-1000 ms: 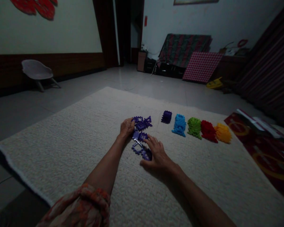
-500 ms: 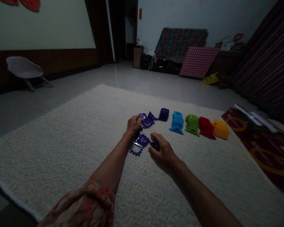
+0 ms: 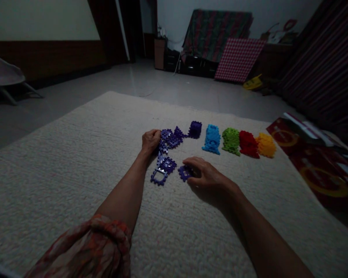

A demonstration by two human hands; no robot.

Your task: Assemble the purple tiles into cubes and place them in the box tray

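Note:
Several purple interlocking plastic tiles (image 3: 174,139) lie in a loose heap on the pale mat. My left hand (image 3: 150,141) is closed at the heap's left edge, its fingertips on a purple tile there; the fingers are partly hidden. Nearer to me lie a patterned purple tile (image 3: 168,165) and an open square purple frame (image 3: 159,177). My right hand (image 3: 205,172) has its thumb and fingers around a separate purple tile (image 3: 185,173), whose right part is hidden by the hand. A neat purple stack (image 3: 195,129) stands behind the heap.
To the right are blue (image 3: 212,139), green (image 3: 231,141), red (image 3: 248,144) and yellow (image 3: 266,145) piles of similar pieces. A dark red printed box (image 3: 316,170) lies at the mat's right edge. A pale chair (image 3: 5,73) stands far left.
The view has shifted, so the scene sits farther left and higher. My right hand has moved right from the heap, and the tile at its fingers now shows. My left hand stays at the heap.

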